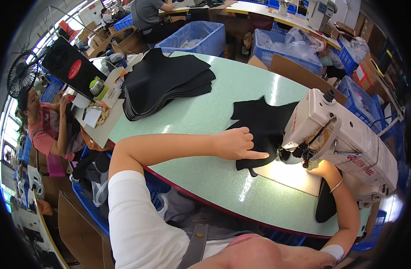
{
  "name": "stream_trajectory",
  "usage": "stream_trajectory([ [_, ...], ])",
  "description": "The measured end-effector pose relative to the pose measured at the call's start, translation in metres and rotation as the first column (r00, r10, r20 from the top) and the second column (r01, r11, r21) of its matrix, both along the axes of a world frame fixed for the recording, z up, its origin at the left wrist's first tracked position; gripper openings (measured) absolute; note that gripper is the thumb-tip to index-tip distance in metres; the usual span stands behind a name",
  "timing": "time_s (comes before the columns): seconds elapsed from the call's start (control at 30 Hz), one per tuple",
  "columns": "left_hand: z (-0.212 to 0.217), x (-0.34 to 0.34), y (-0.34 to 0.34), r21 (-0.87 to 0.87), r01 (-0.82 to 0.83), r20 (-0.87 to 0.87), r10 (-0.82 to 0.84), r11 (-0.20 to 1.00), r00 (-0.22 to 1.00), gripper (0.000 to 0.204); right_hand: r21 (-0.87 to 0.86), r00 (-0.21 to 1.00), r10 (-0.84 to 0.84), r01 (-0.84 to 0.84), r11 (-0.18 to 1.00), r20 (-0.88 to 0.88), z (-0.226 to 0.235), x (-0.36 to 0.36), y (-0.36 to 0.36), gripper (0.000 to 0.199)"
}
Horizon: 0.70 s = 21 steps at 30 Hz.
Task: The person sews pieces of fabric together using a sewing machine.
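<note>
A black cut piece of sheet material [263, 117] lies on the table under the head of a white sewing machine [337, 134]. On its near left part rests my left hand [237, 144], most fingers curled against it and one digit stretched toward the needle area. My right hand [321, 169] is beside the needle area, in the glare of the machine's lamp; the machine hides its fingers. Below my right wrist, another black part [325, 204] hangs at the table's edge. Whether it joins the piece under the needle, I cannot tell.
A thick stack of black cut pieces [163, 83] sits at the far left of the pale green table [205, 179]. Blue bins [194, 40] and a cardboard flap [299, 80] stand beyond it. Another person [48, 130] sits at the left, near a black fan [23, 74].
</note>
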<state>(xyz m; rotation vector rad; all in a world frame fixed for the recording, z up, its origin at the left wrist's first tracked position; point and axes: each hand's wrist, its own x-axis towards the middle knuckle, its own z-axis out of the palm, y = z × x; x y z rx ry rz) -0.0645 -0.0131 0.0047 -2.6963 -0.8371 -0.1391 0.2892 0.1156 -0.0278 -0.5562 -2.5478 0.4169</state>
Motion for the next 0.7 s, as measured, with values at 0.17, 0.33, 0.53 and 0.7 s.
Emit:
stream_trajectory([
  [0.17,0.034,0.029,0.015,0.224,0.155,0.172,-0.195,0.962,0.966,0.005,0.573,0.954,0.249,-0.299,0.763,0.166,0.008,-0.002,0.009,0.013],
  [0.33,0.030,0.042,0.028,-0.006,0.097,0.153,-0.095,0.995,0.984,0.006,0.789,0.910,0.268,-0.409,0.458,0.316,0.056,-0.032,-0.020,0.029],
  [0.53,0.012,0.034,0.034,-0.136,0.081,0.237,-0.046,0.987,0.970,0.007,0.920,0.934,0.160,-0.346,0.185,0.319,-0.008,-0.030,0.007,0.044],
  [0.7,0.011,0.041,0.021,-0.017,-0.006,0.136,0.008,1.000,0.991,0.015,0.911,0.935,0.127,-0.352,0.215,0.331,0.039,-0.034,-0.024,0.026],
])
